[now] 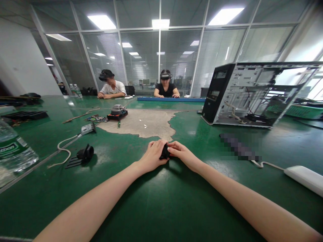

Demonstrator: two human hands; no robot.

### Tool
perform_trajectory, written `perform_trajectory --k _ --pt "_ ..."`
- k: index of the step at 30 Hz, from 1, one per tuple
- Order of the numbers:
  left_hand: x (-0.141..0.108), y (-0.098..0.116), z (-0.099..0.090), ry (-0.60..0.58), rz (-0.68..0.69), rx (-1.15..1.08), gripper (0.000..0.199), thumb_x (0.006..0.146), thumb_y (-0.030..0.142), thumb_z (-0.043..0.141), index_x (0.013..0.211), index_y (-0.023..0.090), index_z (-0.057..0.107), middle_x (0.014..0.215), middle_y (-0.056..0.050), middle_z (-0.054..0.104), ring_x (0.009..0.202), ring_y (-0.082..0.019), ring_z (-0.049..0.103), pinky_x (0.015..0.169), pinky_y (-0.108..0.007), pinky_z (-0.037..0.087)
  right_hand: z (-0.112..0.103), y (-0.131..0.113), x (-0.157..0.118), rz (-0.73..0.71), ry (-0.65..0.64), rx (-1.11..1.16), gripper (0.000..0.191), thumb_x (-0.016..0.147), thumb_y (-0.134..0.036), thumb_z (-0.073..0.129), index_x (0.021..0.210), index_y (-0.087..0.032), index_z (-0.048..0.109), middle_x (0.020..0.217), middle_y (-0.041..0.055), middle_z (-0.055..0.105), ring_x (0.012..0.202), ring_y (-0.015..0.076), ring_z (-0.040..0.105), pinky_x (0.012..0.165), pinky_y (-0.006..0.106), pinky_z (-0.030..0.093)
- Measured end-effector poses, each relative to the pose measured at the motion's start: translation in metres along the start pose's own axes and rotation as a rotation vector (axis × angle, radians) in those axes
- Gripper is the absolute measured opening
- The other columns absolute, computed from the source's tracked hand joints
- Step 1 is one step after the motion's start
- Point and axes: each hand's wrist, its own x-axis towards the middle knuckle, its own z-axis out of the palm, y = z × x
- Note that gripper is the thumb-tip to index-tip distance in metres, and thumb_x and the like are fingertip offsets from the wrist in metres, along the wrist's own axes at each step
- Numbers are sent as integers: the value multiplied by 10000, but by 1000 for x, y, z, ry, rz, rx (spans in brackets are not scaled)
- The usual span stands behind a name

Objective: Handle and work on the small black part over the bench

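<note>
Resting on the green table (161, 208), both hands meet at a small black part (165, 153). Left of that part lie a water bottle (12, 151) and a black clip (85, 153). The left hand (152, 155) clamps its grip on the part's left side; the right hand (183, 154) pinches its right end, equally near. Right of the part stands an open computer case (252, 94).

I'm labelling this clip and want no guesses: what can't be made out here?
Head view only:
- Small black part: mostly covered by left hand and right hand; its kind is unclear.
- Water bottle: cut off by the left edge.
- Object right of the hands: pixelated.
- White device: cut off by the right edge.
</note>
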Motion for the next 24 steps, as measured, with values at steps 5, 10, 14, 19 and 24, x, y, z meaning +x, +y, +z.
perform_trajectory --k 5,10,14,19,24 --pt "1 0 0 -1 -4 5 522 648 218 589 1094 218 318 1075 -45 466 1030 -206 426 891 -368 268 -3 -1 -3 -46 -47 20 275 652 -262 654 863 -216 485 819 -14 577 784 122 539 747 292 405" --pt "1 2 -2 -5 -5 2 528 651 211 580 1105 227 310 1089 -45 461 1030 -214 429 893 -376 264 0 0 -2 -53 -1 40 211 698 -334 601 822 -207 487 795 -11 580 727 111 537 709 284 413" --pt "0 3 -3 -8 -7 11 522 663 213 574 1111 225 306 1092 -51 463 1031 -218 429 893 -379 262 1 3 1 -20 23 9 248 680 -336 617 855 -198 510 832 5 586 772 128 544 749 306 411" --pt "0 3 -3 -13 -7 6 526 662 212 580 1113 224 309 1104 -57 459 1052 -223 419 895 -385 266 -1 -1 -1 -22 -41 3 306 640 -283 659 889 -211 497 847 1 581 818 143 545 775 322 412" --pt "-1 2 -2 -9 -10 21 549 654 211 592 1124 217 309 1122 -64 452 1058 -226 414 893 -383 275 1 -2 -4 -50 -58 32 261 683 -307 624 884 -220 482 787 -15 582 785 131 549 758 309 406"
